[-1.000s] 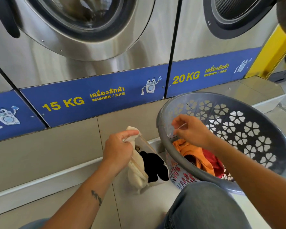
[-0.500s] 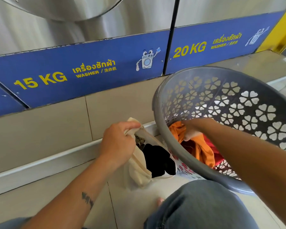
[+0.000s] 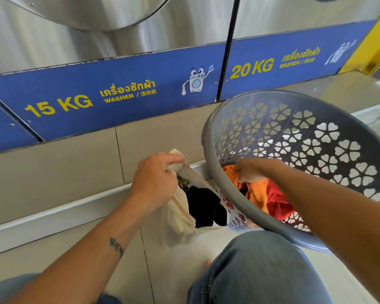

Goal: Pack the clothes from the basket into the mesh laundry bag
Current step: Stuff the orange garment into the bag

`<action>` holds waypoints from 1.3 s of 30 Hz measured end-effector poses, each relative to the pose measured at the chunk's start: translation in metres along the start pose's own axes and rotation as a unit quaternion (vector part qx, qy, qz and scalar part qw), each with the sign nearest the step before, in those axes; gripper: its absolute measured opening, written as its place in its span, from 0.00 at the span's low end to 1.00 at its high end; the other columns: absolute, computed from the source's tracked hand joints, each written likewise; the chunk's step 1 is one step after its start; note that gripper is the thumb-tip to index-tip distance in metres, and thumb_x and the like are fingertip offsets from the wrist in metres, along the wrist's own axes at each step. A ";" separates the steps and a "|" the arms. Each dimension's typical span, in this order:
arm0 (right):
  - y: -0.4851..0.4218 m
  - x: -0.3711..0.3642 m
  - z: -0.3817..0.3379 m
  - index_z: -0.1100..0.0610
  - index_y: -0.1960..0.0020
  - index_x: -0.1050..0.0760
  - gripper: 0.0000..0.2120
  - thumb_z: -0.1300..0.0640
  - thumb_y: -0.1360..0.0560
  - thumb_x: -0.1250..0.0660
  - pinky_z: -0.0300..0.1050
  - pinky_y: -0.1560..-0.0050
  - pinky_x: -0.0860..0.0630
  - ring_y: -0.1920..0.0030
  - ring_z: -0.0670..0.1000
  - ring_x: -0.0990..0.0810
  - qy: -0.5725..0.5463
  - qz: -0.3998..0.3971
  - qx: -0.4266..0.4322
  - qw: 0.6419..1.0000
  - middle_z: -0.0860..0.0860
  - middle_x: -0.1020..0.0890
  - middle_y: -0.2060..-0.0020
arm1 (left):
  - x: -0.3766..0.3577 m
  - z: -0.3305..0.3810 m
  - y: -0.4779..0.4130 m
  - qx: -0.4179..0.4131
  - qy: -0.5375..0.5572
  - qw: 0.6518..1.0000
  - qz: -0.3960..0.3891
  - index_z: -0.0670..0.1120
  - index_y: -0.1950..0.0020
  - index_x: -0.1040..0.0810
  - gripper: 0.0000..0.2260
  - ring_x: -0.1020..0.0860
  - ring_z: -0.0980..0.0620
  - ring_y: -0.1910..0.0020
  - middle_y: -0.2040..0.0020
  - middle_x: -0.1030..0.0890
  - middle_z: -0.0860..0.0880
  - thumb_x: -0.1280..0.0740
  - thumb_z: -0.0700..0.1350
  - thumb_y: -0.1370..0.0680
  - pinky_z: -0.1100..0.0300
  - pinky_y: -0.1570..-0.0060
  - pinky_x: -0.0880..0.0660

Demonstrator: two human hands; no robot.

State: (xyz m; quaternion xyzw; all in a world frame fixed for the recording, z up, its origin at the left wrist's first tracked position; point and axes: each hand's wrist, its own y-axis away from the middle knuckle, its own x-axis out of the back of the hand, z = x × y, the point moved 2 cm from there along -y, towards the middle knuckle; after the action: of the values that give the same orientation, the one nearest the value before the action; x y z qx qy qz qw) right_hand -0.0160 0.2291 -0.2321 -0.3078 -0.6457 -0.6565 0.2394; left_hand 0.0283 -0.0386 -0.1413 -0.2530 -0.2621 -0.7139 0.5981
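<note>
Low in the frame: my denim knee, floor tiles. At centre, my left hand stays pinched shut on the rim of the cream mesh bag, holding its mouth open; a black garment already lies inside. Just right, the grey basket is tilted toward me. A second ago my right hand hovered at its rim; now it has dipped inside, fingers closing on the orange garment, red cloth beside it. Next transfer starting. Washers behind, across the top of the frame.
</note>
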 end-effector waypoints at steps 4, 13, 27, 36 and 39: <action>0.034 0.016 0.000 0.55 0.52 0.27 0.05 0.63 0.23 0.39 0.55 0.58 0.20 0.56 0.59 0.21 -0.148 0.067 0.032 0.986 0.54 0.24 0.58 | 0.007 0.008 0.006 0.005 0.031 0.999 0.018 0.53 0.43 0.15 0.24 0.23 0.50 0.52 0.42 0.18 0.53 0.41 0.31 0.27 0.63 0.60 0.30; 0.181 0.063 -0.021 0.60 0.53 0.23 0.05 0.67 0.25 0.36 0.47 0.54 0.29 0.58 0.50 0.23 -0.429 0.260 0.218 0.837 0.52 0.21 0.62 | 0.042 0.028 0.031 0.020 0.113 0.987 0.113 0.57 0.45 0.16 0.24 0.23 0.53 0.47 0.48 0.20 0.56 0.41 0.33 0.28 0.61 0.53 0.29; 0.196 0.028 -0.139 0.45 0.42 0.22 0.22 0.51 0.35 0.40 0.48 0.44 0.19 0.49 0.44 0.16 -0.258 0.222 0.306 0.889 0.42 0.15 0.52 | 0.070 0.029 0.042 0.003 0.242 0.964 0.111 0.58 0.47 0.15 0.21 0.23 0.66 0.51 0.54 0.21 0.67 0.37 0.34 0.26 0.66 0.54 0.26; 0.160 0.021 -0.082 0.45 0.32 0.35 0.29 0.43 0.31 0.30 0.57 0.42 0.23 0.47 0.56 0.20 -0.266 0.249 0.072 0.928 0.53 0.19 0.45 | 0.065 0.022 0.031 0.013 0.231 0.968 0.102 0.58 0.42 0.16 0.23 0.24 0.57 0.51 0.43 0.22 0.55 0.40 0.34 0.25 0.64 0.58 0.25; 0.167 0.026 -0.088 0.47 0.40 0.34 0.22 0.42 0.31 0.33 0.55 0.53 0.21 0.57 0.55 0.19 -0.196 0.362 0.069 0.909 0.49 0.18 0.56 | 0.063 0.024 0.031 0.007 0.222 0.971 0.093 0.57 0.41 0.17 0.24 0.24 0.55 0.47 0.42 0.22 0.55 0.40 0.33 0.25 0.67 0.58 0.27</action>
State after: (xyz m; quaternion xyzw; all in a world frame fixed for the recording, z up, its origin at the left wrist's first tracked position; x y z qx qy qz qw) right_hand 0.0768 0.1352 -0.0947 -0.6253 -0.5678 -0.4052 0.3499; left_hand 0.0503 -0.0721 -0.0788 -0.1076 -0.1030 -0.6915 0.7069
